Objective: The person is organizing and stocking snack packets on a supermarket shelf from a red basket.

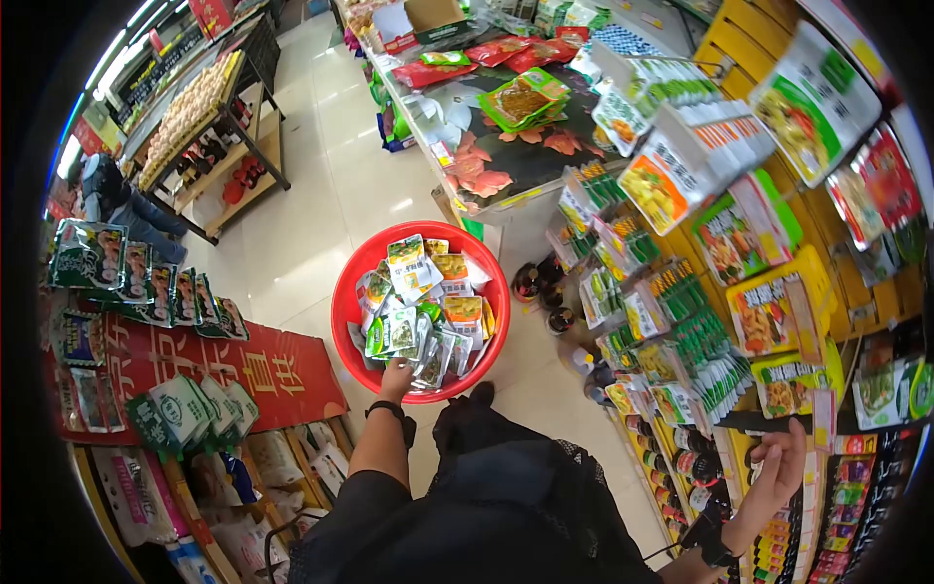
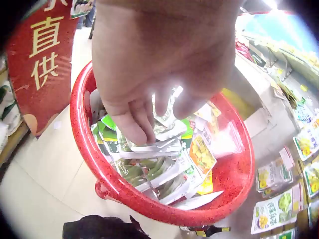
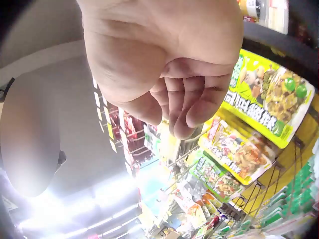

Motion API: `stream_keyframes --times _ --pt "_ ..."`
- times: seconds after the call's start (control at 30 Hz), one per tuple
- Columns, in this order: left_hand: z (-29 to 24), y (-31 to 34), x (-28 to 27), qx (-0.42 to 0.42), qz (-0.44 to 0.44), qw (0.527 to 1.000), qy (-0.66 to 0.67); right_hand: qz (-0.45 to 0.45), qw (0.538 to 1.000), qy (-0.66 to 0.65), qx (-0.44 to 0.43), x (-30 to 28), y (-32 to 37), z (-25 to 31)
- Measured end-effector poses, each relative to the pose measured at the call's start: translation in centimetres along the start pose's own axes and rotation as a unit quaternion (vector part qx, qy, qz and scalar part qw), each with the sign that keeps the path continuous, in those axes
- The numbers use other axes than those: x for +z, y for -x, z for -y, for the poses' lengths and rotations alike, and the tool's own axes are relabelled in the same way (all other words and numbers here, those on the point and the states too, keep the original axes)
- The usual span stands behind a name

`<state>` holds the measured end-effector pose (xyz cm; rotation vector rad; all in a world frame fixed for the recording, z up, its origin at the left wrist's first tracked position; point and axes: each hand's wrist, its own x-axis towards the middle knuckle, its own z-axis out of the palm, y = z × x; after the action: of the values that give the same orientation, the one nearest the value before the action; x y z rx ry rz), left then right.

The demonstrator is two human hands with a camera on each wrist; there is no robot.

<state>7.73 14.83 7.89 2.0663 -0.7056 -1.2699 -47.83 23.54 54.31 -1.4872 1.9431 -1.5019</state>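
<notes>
A round red tub [image 1: 494, 292] stands on the floor in front of the person, heaped with flat food packets in green, white and orange. The left hand [image 1: 396, 380] reaches over its near rim in the head view. In the left wrist view its fingers [image 2: 130, 127] point down among the packets and grip a green-and-white packet [image 2: 169, 130]; their tips are partly hidden. Beside the hanging rack on the right, the right hand [image 1: 778, 465] is raised palm up, fingers loosely bent, holding nothing. Yellow-green food packets [image 3: 237, 149] hang behind it in the right wrist view.
Racks of hanging packets [image 1: 671, 336] line the right side, with jars [image 1: 696, 467] below. On the left stands a shelf with a red sign [image 1: 282, 375] and green packets. A flowered table [image 1: 472, 165] is beyond the tub; a person [image 1: 131, 209] is far left.
</notes>
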Motion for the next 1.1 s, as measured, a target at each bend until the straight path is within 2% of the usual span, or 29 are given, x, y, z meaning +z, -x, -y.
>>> stream_keyframes --times 0.03,0.07,0.13,0.2,0.3,0.47,0.57,0.6,0.73,0.9,1.1 --pt "0.6 -1.2 -0.5 -0.006 -0.016 1.000 0.023 0.014 1.000 0.004 -0.006 1.2 -0.4 0.9" --pt "1.3 -2.5 -1.0 -0.007 0.004 1.000 -0.018 0.028 1.000 0.009 -0.011 2.2 -0.7 1.7" --pt "2.3 -4.3 -1.9 -0.062 0.018 0.994 0.094 0.046 0.999 0.021 -0.011 4.4 -0.9 3.2" --pt "1.0 -4.9 -2.4 -0.126 0.040 0.979 0.155 0.060 0.997 0.036 -0.021 6.2 -1.0 4.0" --pt "-1.0 -5.5 -2.8 -0.160 -0.004 0.971 0.176 0.075 0.995 0.059 0.002 8.7 -0.8 5.7" --pt "-2.0 -6.2 -3.7 -0.208 0.016 0.932 0.298 0.100 0.993 0.058 0.029 11.2 -0.3 6.7" --pt "-1.7 -6.8 -3.8 -0.167 0.004 0.913 0.372 0.102 0.991 0.077 0.031 12.4 -0.3 7.4" --pt "-1.9 -6.8 -3.4 -0.174 -0.050 0.904 0.388 0.103 0.990 0.089 0.030 12.7 -0.4 7.6" --pt "-0.4 -9.0 -3.1 -0.185 -0.048 0.878 0.439 0.125 0.989 0.082 0.004 14.2 -0.9 7.8" --pt "0.2 -9.4 -3.5 -0.141 -0.014 0.876 0.460 0.151 0.983 0.099 -0.015 15.5 -1.5 8.3" --pt "-3.4 -6.9 -4.6 -0.124 0.040 0.872 0.471 0.174 0.979 0.101 -0.025 16.1 -1.4 8.1"
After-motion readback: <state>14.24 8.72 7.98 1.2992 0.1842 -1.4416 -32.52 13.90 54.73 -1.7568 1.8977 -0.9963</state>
